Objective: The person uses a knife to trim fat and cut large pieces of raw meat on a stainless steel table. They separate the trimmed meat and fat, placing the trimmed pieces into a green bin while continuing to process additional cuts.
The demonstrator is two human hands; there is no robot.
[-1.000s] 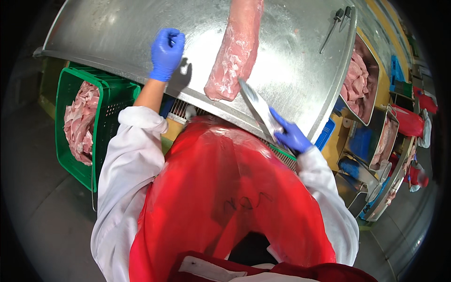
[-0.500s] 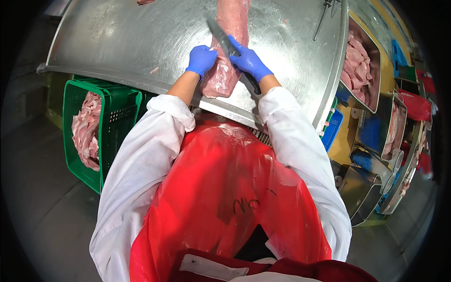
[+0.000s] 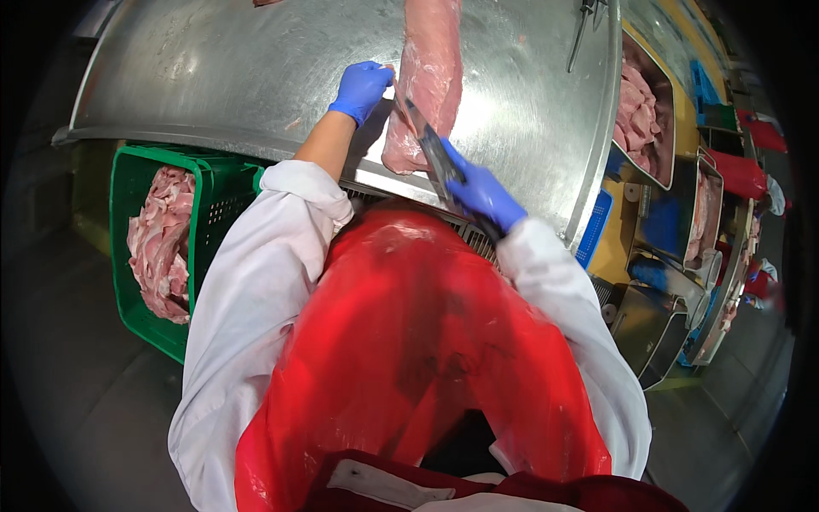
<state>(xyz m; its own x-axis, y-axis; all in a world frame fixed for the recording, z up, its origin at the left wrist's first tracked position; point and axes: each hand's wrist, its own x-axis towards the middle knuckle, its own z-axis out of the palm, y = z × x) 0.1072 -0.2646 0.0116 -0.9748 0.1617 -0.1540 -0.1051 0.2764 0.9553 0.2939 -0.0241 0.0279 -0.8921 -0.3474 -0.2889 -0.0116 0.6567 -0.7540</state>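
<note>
A long pink piece of boneless meat (image 3: 435, 77) lies lengthwise on the steel table (image 3: 239, 77), its near end close to the table's front edge. In a blue glove, my left hand (image 3: 362, 90) is closed beside the meat's left side, pinching a thin strip of meat (image 3: 395, 78) that stretches toward the knife. My right hand (image 3: 485, 193), also gloved in blue, grips a knife (image 3: 432, 145) by its dark handle. The blade slants up and left across the near end of the meat, its tip close to the strip. Whether the edge touches the meat is hard to tell.
Left of the table, a green crate (image 3: 201, 247) holds meat trimmings (image 3: 162, 243). A steel tub (image 3: 668, 136) of meat pieces stands by the right edge. A thin dark-handled tool (image 3: 580, 34) lies at the table's far right. People in red aprons (image 3: 738, 175) are farther right.
My right hand has drawn the knife down and right, toward me. My left hand has moved up, away from the meat, pulling the strip.
</note>
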